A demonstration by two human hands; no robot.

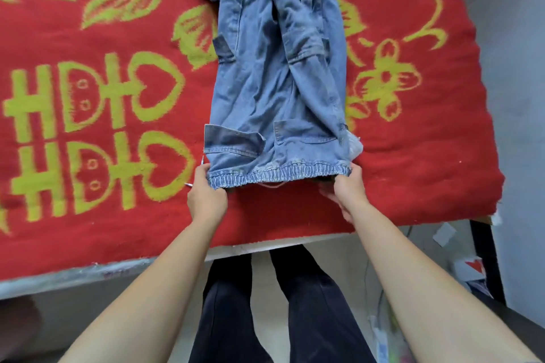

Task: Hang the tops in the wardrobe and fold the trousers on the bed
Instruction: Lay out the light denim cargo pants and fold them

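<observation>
A pair of light blue denim trousers with cargo pockets lies lengthwise on the bed, its legs running away from me and its elastic waistband nearest me. My left hand grips the waistband's left end. My right hand grips the waistband's right end. The trousers look rumpled, one leg lapped over the other. The far ends of the legs run out of view at the top.
The bed carries a red blanket with yellow-green flower and letter patterns. Its near edge is just in front of my legs. A dark bed frame post and a grey wall stand at the right, with small clutter on the floor.
</observation>
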